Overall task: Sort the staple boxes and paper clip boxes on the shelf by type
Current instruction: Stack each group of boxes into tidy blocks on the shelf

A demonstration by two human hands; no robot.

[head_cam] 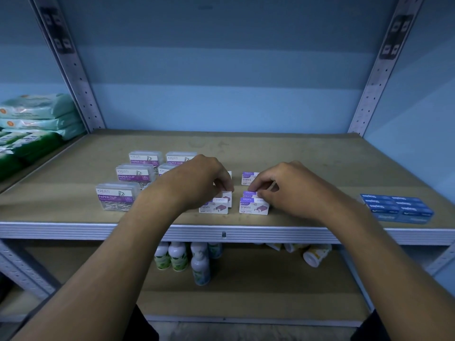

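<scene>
On the shelf (246, 148), clear paper clip boxes (134, 174) sit grouped at nine o'clock and white staple boxes (253, 206) at centre, seemingly to keep types apart. The left hand (197, 179) and right hand (288, 185) each pinch a staple box, probably squaring rows. Blue boxes (396, 207) lie at three o'clock, obstructing nothing.

You're at a stockroom or shop shelf. The slotted metal uprights (73, 72), stacked wipe packs (37, 112), blue staple cartons (396, 207) and bottles (200, 264) below show stored goods in multiples.
</scene>
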